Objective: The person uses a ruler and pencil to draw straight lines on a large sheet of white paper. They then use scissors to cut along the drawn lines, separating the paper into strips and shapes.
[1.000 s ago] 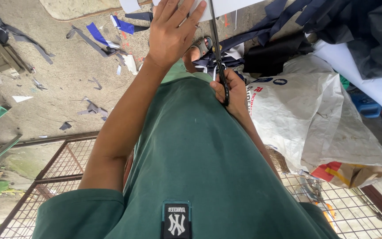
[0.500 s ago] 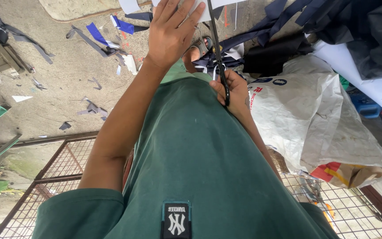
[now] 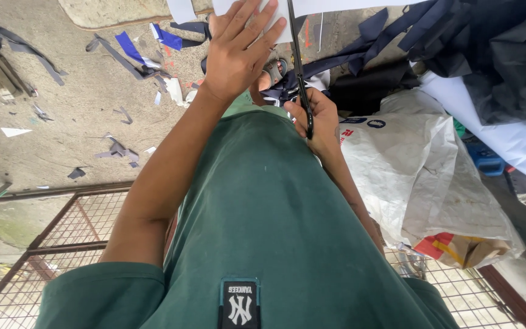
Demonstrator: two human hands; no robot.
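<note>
While our left hand (image 3: 235, 55) is lying flat and open on the white sheet (image 3: 312, 7), fingers spread, our right hand (image 3: 318, 119) is gripping the scissors (image 3: 299, 73) by the handles, blades reaching up along the sheet just right of the left fingers. We are judging the cut wants the sheet pinned taut and fingertips clear. Fabric scraps (image 3: 132, 49) are lying left of the left hand.
</note>
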